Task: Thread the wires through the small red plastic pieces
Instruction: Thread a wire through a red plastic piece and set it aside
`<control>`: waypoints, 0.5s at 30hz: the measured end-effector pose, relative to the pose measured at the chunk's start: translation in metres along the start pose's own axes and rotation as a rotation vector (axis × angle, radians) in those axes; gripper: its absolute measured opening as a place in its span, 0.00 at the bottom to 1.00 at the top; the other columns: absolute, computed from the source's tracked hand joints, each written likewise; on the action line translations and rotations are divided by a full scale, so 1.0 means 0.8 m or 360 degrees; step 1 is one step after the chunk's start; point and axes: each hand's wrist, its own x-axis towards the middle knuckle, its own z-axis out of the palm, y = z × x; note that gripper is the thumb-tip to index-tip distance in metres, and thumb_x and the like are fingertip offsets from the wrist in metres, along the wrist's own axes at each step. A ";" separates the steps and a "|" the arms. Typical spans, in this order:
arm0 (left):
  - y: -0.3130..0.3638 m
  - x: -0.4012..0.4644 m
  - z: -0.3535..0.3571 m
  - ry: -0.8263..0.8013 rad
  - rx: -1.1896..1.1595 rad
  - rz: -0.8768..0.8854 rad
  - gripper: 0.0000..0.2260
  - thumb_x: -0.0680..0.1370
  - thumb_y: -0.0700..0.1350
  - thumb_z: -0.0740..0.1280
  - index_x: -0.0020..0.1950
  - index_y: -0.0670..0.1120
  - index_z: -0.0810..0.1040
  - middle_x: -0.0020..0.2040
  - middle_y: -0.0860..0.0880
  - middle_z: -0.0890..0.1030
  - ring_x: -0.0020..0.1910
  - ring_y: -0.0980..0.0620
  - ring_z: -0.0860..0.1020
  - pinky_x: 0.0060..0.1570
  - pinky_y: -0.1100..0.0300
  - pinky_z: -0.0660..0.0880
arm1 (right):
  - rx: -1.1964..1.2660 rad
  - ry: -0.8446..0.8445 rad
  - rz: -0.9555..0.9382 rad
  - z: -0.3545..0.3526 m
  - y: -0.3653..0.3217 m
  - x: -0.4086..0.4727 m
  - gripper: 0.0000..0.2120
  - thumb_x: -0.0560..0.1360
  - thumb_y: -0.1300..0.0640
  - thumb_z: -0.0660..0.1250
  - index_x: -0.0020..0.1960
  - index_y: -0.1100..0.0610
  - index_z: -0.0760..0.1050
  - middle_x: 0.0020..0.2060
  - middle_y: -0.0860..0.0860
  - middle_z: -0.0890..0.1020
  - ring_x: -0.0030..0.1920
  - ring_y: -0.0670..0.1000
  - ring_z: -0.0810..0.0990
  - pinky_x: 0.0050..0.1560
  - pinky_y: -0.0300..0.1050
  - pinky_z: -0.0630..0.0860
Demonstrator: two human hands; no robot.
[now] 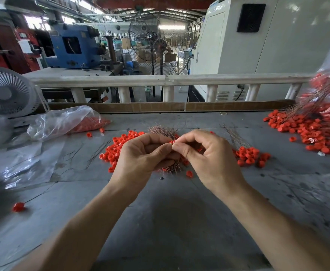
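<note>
Both hands, left (140,153) and right (205,153), pinched one red piece (172,142) over the wire bundle (163,132); a loosened pinch risked dropping it

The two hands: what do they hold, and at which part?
Both hands, left hand and right hand, pinch one small red piece between their fingertips; exact part hidden.

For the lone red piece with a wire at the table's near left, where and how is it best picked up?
Probably by the red piece itself, pinched across its sides from above. It lies flat on the table with clear space around it, and its thin wire trails away up and right, too fine to grip surely.
</note>
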 end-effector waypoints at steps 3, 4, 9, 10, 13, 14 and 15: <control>-0.001 0.001 0.000 -0.0014 0.0048 0.0027 0.11 0.73 0.42 0.73 0.53 0.39 0.82 0.46 0.39 0.87 0.47 0.42 0.86 0.48 0.55 0.84 | 0.0113 -0.0006 0.0121 0.000 0.003 -0.001 0.02 0.77 0.56 0.74 0.45 0.51 0.84 0.39 0.44 0.85 0.44 0.45 0.83 0.46 0.38 0.78; -0.002 0.001 0.000 -0.0017 0.0060 0.0032 0.10 0.73 0.42 0.73 0.53 0.39 0.82 0.46 0.39 0.87 0.47 0.41 0.86 0.47 0.55 0.84 | 0.0132 -0.0008 0.0140 0.000 0.004 -0.001 0.02 0.77 0.56 0.74 0.45 0.51 0.84 0.38 0.45 0.85 0.43 0.45 0.83 0.46 0.39 0.78; -0.002 0.002 -0.002 -0.0034 0.0067 0.0061 0.07 0.73 0.42 0.73 0.50 0.44 0.84 0.46 0.39 0.86 0.48 0.40 0.86 0.49 0.53 0.84 | 0.0219 -0.0029 0.0187 0.000 0.003 -0.002 0.03 0.77 0.59 0.73 0.45 0.52 0.83 0.37 0.47 0.84 0.39 0.46 0.82 0.42 0.40 0.79; -0.002 0.002 -0.002 -0.0031 0.0051 0.0066 0.05 0.73 0.42 0.74 0.48 0.46 0.85 0.46 0.40 0.87 0.47 0.41 0.86 0.48 0.54 0.84 | 0.0232 -0.0027 0.0185 0.000 0.002 -0.002 0.04 0.77 0.59 0.73 0.45 0.53 0.82 0.36 0.47 0.84 0.38 0.46 0.82 0.42 0.40 0.79; 0.000 0.002 -0.002 -0.0009 0.0009 0.0059 0.04 0.72 0.43 0.74 0.45 0.50 0.87 0.45 0.40 0.87 0.45 0.43 0.87 0.47 0.55 0.84 | 0.0222 -0.0039 0.0140 0.001 0.001 -0.002 0.04 0.77 0.61 0.73 0.45 0.54 0.82 0.36 0.47 0.83 0.38 0.47 0.81 0.42 0.44 0.79; 0.000 0.002 -0.002 -0.0005 0.0001 0.0054 0.04 0.72 0.44 0.74 0.45 0.50 0.87 0.45 0.40 0.87 0.45 0.44 0.87 0.47 0.55 0.84 | 0.0185 -0.0041 0.0109 0.001 0.000 -0.002 0.04 0.76 0.62 0.73 0.45 0.54 0.82 0.36 0.47 0.83 0.38 0.48 0.81 0.42 0.45 0.79; 0.000 0.001 -0.003 -0.0006 -0.0005 0.0051 0.04 0.71 0.44 0.74 0.45 0.49 0.87 0.44 0.40 0.87 0.44 0.44 0.87 0.47 0.56 0.84 | 0.0132 -0.0032 0.0067 0.001 0.000 -0.002 0.04 0.76 0.62 0.73 0.45 0.55 0.82 0.37 0.46 0.83 0.39 0.49 0.81 0.43 0.46 0.79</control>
